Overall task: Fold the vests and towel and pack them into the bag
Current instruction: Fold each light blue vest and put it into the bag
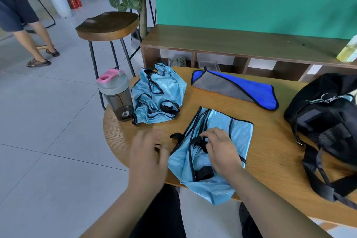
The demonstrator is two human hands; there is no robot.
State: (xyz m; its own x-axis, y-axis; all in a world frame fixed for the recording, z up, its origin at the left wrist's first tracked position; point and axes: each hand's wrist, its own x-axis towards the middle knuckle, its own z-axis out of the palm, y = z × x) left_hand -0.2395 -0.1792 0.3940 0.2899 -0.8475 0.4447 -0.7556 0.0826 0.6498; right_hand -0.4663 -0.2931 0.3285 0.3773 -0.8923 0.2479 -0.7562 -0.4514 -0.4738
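Half-folded vest [241, 131] is lying at the table's [270, 147] front edge, w/ one end hanging over a bit. Right hand [220, 152] is resting on it, fingers pinching the black strap [201, 144] near the middle. Left hand [146, 156] is hovering just beside its left edge, too blurry to tell if it's gripping anything tbh. Mesh is looking v light, floppy & slippery imo, so I'm guessing grabbing by the strap or corners beats the slick middle. Crumpled 2nd vest [158, 92], towel [257, 92] & bag [324, 121] are sitting further back.
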